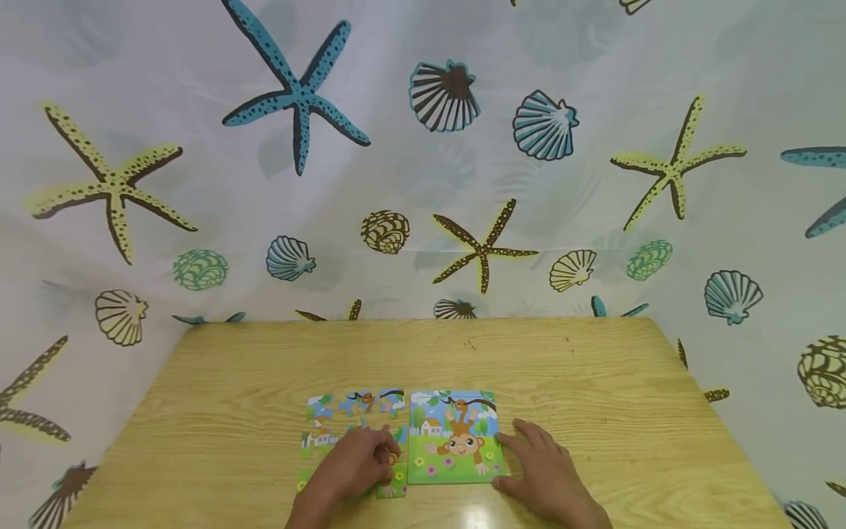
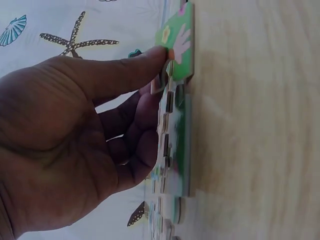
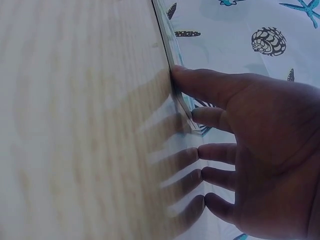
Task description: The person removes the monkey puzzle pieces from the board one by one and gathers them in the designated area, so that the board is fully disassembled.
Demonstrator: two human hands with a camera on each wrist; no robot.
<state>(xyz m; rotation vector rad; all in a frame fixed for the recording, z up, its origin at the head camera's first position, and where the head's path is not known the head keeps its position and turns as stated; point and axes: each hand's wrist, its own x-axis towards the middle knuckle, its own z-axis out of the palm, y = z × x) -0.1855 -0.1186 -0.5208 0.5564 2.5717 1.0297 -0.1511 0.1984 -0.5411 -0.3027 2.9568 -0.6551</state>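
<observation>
Two things sit near the front edge of the wooden table (image 1: 595, 382), about midway between its side edges. One is the half-done jigsaw puzzle (image 1: 353, 433), with pieces laid along its back row, some down the left side, and bare patches in between. The other is the finished monkey picture card (image 1: 454, 437), right beside the puzzle on its right, their edges looking like they touch.

The left hand (image 1: 357, 463) lies over the front right part of the puzzle, palm down, forearm coming in from the front edge. In the left wrist view the thumb tip and curled fingers (image 2: 145, 107) pinch a loose puzzle piece (image 2: 175, 47), green with a yellow flower and a pale paw shape on it, held right at the surface against the neighbouring pieces. Whether it's seated or just lying on top, can't tell.

The right hand (image 1: 538, 470) rests flat on the table at the picture card's front right corner. Its fingers are spread and fairly straight, gripping nothing; the right wrist view shows the thumb tip pressed against the card's edge (image 3: 175, 95), the rest hovering close over the wood.
</observation>
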